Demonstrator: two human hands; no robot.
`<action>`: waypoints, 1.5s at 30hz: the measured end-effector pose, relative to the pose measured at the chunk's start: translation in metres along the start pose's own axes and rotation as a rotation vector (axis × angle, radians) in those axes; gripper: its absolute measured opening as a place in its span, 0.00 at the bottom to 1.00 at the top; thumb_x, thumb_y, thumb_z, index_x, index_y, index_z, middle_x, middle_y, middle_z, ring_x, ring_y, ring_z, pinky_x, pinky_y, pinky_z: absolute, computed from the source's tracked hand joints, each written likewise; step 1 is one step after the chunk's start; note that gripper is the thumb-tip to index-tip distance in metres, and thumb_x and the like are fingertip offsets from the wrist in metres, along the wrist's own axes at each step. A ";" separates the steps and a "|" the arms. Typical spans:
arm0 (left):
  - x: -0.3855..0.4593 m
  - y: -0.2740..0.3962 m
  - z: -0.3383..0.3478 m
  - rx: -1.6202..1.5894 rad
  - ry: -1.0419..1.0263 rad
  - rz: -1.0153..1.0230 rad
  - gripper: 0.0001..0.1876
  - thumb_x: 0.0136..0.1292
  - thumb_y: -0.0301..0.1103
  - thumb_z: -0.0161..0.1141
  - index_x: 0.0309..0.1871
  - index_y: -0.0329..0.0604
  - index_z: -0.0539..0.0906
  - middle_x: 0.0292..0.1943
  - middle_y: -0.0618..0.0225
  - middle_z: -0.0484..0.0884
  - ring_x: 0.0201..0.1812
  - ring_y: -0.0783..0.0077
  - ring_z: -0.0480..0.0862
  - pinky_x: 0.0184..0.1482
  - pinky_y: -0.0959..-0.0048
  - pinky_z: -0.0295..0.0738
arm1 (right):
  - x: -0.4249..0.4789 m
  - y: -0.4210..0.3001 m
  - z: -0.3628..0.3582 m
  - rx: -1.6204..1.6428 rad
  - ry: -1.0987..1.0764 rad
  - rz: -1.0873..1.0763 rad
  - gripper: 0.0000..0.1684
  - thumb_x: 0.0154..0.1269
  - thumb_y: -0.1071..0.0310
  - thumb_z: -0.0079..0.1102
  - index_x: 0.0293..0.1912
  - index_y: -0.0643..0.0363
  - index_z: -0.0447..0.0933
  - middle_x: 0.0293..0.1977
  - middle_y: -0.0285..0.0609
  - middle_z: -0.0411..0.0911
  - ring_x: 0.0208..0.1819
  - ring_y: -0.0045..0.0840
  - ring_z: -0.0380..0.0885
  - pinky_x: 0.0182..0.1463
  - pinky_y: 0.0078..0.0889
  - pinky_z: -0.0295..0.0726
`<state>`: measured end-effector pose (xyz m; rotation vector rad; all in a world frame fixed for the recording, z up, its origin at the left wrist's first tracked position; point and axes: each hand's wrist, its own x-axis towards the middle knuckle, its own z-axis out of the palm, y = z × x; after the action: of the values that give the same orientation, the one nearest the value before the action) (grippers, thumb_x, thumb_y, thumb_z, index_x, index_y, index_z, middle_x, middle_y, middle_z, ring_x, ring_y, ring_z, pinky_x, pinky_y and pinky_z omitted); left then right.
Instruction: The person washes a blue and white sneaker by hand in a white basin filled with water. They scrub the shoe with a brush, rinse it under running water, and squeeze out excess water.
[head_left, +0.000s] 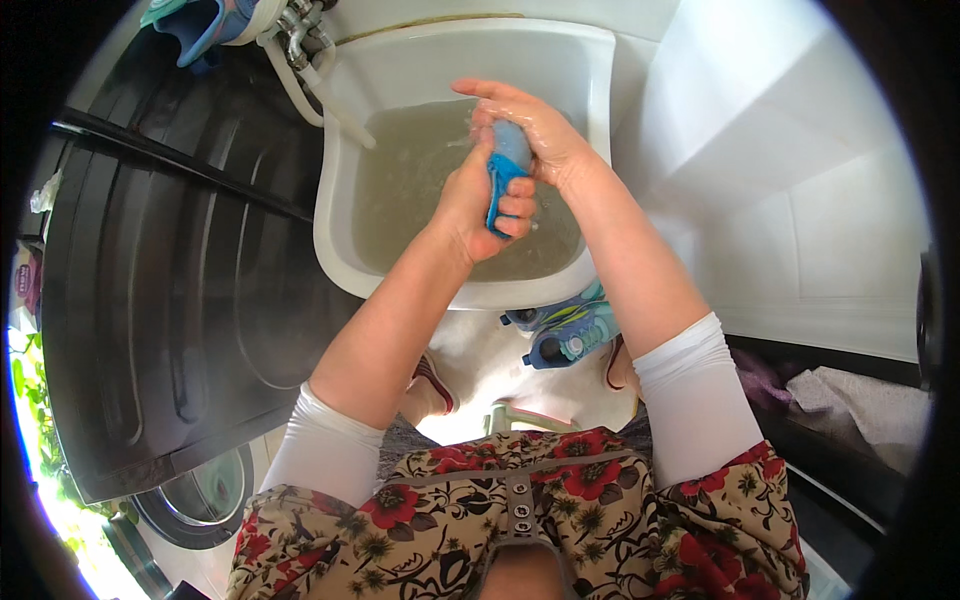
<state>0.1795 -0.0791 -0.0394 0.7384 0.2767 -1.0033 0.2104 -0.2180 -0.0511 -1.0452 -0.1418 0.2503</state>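
Note:
A small wet sock-like item of bright blue and pale grey-blue fabric (512, 144) is held above cloudy water (405, 187) in a white ceramic sink (334, 259). My left hand (487, 199) is closed around its bright blue lower part, with the thumb pointing up along it. My right hand (536, 131) lies against the pale upper part from the right, cupped and wet, its fingers partly curled and one finger stretched out to the left. How firmly the right hand grips the item cannot be told.
A metal tap (300, 41) with a white hose (349, 124) stands at the sink's upper left. Blue sneakers (574, 337) rest on the floor below the rim; another shoe (199, 30) is at the top left. A black ribbed panel (180, 277) fills the left side, near a round washing-machine door (206, 495).

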 end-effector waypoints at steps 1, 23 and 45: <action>-0.001 0.002 0.002 0.081 0.111 0.054 0.30 0.69 0.68 0.41 0.36 0.46 0.69 0.20 0.77 0.64 0.16 0.83 0.59 0.14 0.81 0.50 | 0.000 -0.002 0.007 -0.026 0.067 0.035 0.29 0.67 0.64 0.52 0.67 0.53 0.67 0.37 0.36 0.73 0.40 0.27 0.72 0.49 0.32 0.76; 0.014 -0.016 -0.011 1.165 0.470 0.859 0.30 0.52 0.37 0.66 0.58 0.35 0.73 0.25 0.70 0.74 0.23 0.80 0.71 0.21 0.76 0.61 | 0.002 0.012 0.013 -0.154 0.512 -0.005 0.24 0.72 0.69 0.42 0.66 0.60 0.66 0.30 0.37 0.73 0.33 0.20 0.71 0.39 0.27 0.74; 0.008 0.023 -0.053 0.197 0.297 0.363 0.12 0.63 0.37 0.62 0.44 0.41 0.76 0.31 0.69 0.78 0.27 0.78 0.77 0.25 0.75 0.70 | -0.036 -0.001 0.044 -1.094 0.360 -0.820 0.12 0.52 0.75 0.65 0.40 0.54 0.82 0.41 0.39 0.78 0.39 0.35 0.78 0.42 0.30 0.78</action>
<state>0.2091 -0.0415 -0.0724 1.0773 0.2892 -0.5798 0.1661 -0.1917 -0.0287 -1.9785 -0.3865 -0.8579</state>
